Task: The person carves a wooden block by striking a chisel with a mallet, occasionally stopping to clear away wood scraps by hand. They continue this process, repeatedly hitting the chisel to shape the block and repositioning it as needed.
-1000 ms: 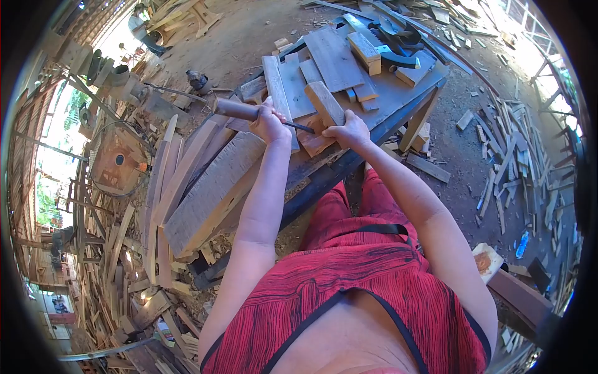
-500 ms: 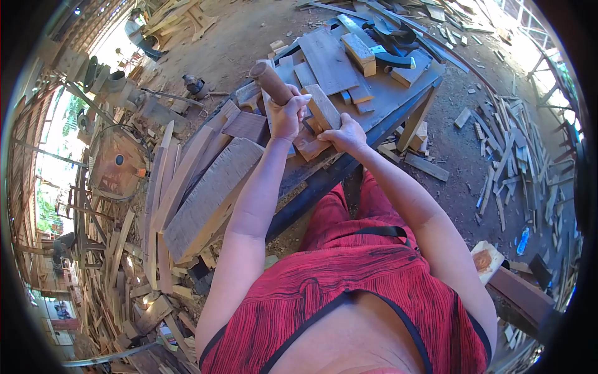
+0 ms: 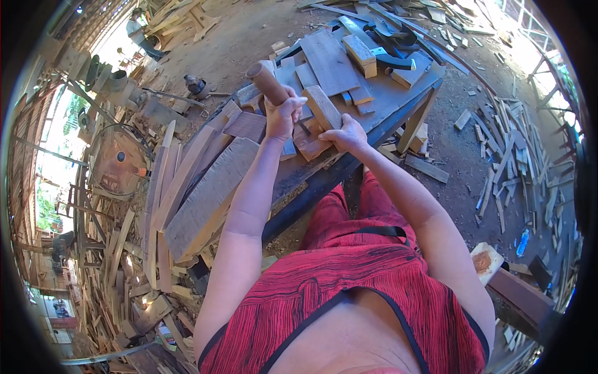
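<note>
My left hand [image 3: 283, 115] is wrapped round a thick brown wooden handle [image 3: 268, 82]; a thin dark shaft shows below the fist, its tip near a reddish wood piece [image 3: 309, 142] on the workbench. My right hand [image 3: 346, 134] grips the lower end of a rectangular wood block [image 3: 322, 107], which stands tilted over that reddish piece. The fingers on the block's far side are hidden. Just left of my left hand, brown wood blocks [image 3: 246, 126] lie on the bench.
Flat boards [image 3: 329, 62], a yellowish block [image 3: 359, 55] and a saw [image 3: 395, 61] lie on the bench's far part. Long timbers [image 3: 208, 193] lean at its left. Scrap wood [image 3: 507, 156] covers the ground at right. A person [image 3: 142, 34] is far off, upper left.
My left hand has shifted slightly left with the handle, and more of the dark shaft shows between it and the block. My right hand and the block have hardly moved.
</note>
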The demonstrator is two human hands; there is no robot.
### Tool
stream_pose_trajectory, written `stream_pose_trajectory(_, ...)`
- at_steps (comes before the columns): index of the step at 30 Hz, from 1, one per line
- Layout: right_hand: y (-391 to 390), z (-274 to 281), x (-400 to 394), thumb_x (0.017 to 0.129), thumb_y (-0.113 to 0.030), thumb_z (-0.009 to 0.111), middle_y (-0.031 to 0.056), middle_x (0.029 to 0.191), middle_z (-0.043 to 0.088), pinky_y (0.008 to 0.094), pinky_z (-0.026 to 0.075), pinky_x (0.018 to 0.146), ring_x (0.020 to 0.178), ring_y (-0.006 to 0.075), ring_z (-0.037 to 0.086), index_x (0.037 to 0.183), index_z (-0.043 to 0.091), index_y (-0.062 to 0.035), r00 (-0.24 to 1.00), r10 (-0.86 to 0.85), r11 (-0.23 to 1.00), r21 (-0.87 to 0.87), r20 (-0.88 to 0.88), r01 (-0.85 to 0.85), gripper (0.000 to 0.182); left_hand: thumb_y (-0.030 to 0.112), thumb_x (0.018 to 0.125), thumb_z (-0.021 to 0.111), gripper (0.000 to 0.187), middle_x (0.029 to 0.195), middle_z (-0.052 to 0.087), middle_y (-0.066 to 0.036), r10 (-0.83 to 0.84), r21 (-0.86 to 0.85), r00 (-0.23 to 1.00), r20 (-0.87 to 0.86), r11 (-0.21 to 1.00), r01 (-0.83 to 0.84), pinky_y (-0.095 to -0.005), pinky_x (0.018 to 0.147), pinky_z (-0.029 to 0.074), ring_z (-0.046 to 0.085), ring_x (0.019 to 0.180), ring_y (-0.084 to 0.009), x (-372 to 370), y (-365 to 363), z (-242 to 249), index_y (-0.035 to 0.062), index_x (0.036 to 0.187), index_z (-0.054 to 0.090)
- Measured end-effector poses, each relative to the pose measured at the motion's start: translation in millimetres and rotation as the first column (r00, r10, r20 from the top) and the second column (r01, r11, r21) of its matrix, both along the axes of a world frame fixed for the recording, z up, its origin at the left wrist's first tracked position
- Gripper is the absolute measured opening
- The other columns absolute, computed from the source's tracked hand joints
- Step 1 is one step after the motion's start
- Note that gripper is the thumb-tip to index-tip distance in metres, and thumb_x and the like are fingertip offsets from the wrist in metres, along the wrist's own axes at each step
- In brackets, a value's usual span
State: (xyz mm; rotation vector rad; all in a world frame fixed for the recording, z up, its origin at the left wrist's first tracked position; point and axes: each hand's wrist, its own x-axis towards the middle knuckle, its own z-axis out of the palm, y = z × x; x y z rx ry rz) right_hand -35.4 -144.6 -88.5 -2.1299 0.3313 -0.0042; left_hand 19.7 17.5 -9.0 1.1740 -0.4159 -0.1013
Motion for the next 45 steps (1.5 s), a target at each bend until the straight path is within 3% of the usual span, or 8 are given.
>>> stream_pose_trajectory(4, -23, 28, 6, 0.049, -0.043, 0.080, 0.0180, 0.088, 0.067, 0.0363, 0.051, 0.077, 0.083, 0.0288, 0.066, 0.093, 0.063, 0.0023, 0.993, 0.107, 0.989, 0.104, -0.041, -0.103, 0.065, 0.002, 0.070, 0.066, 0.017, 0.056, 0.048, 0.003, 0.033, 0.041, 0.999, 0.033, 0.999, -0.035, -0.0209, 0.040, 0.034, 0.042, 0.042, -0.0053, -4, -4, -2, 0.0087, 0.068, 0.051)
stream_pose_trajectory(12, -19, 215, -12, 0.052, -0.037, 0.079, 0.0110, 0.072, 0.062, 0.0331, 0.049, 0.060, 0.067, 0.0224, 0.063, 0.090, 0.064, 0.0033, 0.715, 0.143, 0.965, 0.063, 0.684, -0.254, 0.057, 0.008, 0.065, 0.070, 0.016, 0.058, 0.050, 0.004, -0.055, 0.228, 0.998, 0.036, 0.973, 0.045, -0.0219, 0.049, 0.037, 0.046, 0.051, -0.0057, -8, -17, 2, 0.0092, 0.066, 0.054)
stream_pose_trajectory(15, -24, 233, -18, 0.053, -0.036, 0.078, 0.0125, 0.074, 0.064, 0.0351, 0.050, 0.063, 0.069, 0.0249, 0.064, 0.091, 0.064, 0.0020, 0.864, 0.451, 0.833, -0.453, 0.223, -0.318, 0.055, 0.008, 0.065, 0.071, 0.016, 0.060, 0.051, 0.003, -0.053, 0.202, 0.999, 0.001, 0.978, 0.052, -0.0217, 0.050, 0.037, 0.047, 0.053, -0.0055, -12, -16, 2, 0.0089, 0.065, 0.054)
stream_pose_trajectory(19, -32, 258, -24, 0.052, -0.036, 0.078, 0.0132, 0.077, 0.065, 0.0352, 0.050, 0.066, 0.073, 0.0251, 0.065, 0.092, 0.065, -0.0002, 0.865, 0.418, 0.846, -0.466, 0.277, -0.260, 0.055, 0.007, 0.065, 0.070, 0.017, 0.060, 0.050, 0.003, -0.053, 0.248, 0.996, 0.066, 0.968, 0.035, -0.0229, 0.053, 0.039, 0.047, 0.055, -0.0060, -11, -15, -2, 0.0088, 0.065, 0.054)
stream_pose_trajectory(23, -26, 242, -22, 0.052, -0.038, 0.078, 0.0129, 0.078, 0.065, 0.0331, 0.050, 0.067, 0.073, 0.0247, 0.064, 0.093, 0.065, -0.0006, 0.737, 0.265, 0.939, 0.006, 0.622, -0.343, 0.057, 0.008, 0.065, 0.070, 0.016, 0.061, 0.050, 0.003, -0.053, 0.223, 0.997, 0.047, 0.974, 0.041, -0.0241, 0.055, 0.041, 0.047, 0.056, -0.0075, -17, -17, 3, 0.0090, 0.065, 0.053)
stream_pose_trajectory(26, -34, 222, -19, 0.051, -0.041, 0.078, 0.0124, 0.078, 0.064, 0.0317, 0.049, 0.066, 0.073, 0.0240, 0.064, 0.095, 0.064, -0.0002, 0.856, 0.447, 0.860, -0.388, 0.259, -0.331, 0.062, 0.008, 0.065, 0.070, 0.017, 0.062, 0.050, 0.003, -0.038, 0.235, 0.998, 0.056, 0.972, 0.023, -0.0237, 0.055, 0.041, 0.048, 0.056, -0.0076, -15, -15, -2, 0.0089, 0.065, 0.053)
stream_pose_trajectory(34, -25, 186, -18, 0.058, -0.026, 0.081, 0.0066, 0.067, 0.059, 0.0285, 0.041, 0.043, 0.052, 0.0115, 0.056, 0.089, 0.059, 0.0020, 0.824, 0.300, 0.921, 0.079, 0.481, -0.381, 0.048, 0.008, 0.066, 0.069, 0.017, 0.061, 0.050, 0.003, -0.037, 0.197, 0.996, 0.080, 0.980, 0.020, -0.0233, 0.053, 0.039, 0.047, 0.055, -0.0060, -13, -10, -4, 0.0089, 0.064, 0.052)
stream_pose_trajectory(45, 7, 17, -6, 0.051, -0.043, 0.081, 0.0186, 0.085, 0.066, 0.0388, 0.049, 0.073, 0.081, 0.0310, 0.065, 0.089, 0.059, 0.0009, 0.984, 0.072, 0.997, -0.045, 0.164, -0.066, 0.062, 0.004, 0.077, 0.070, 0.022, 0.056, 0.048, 0.002, 0.313, -0.078, 0.949, 0.042, 0.948, -0.309, -0.0199, 0.039, 0.034, 0.045, 0.043, -0.0052, -20, -3, -18, 0.0102, 0.074, 0.049)
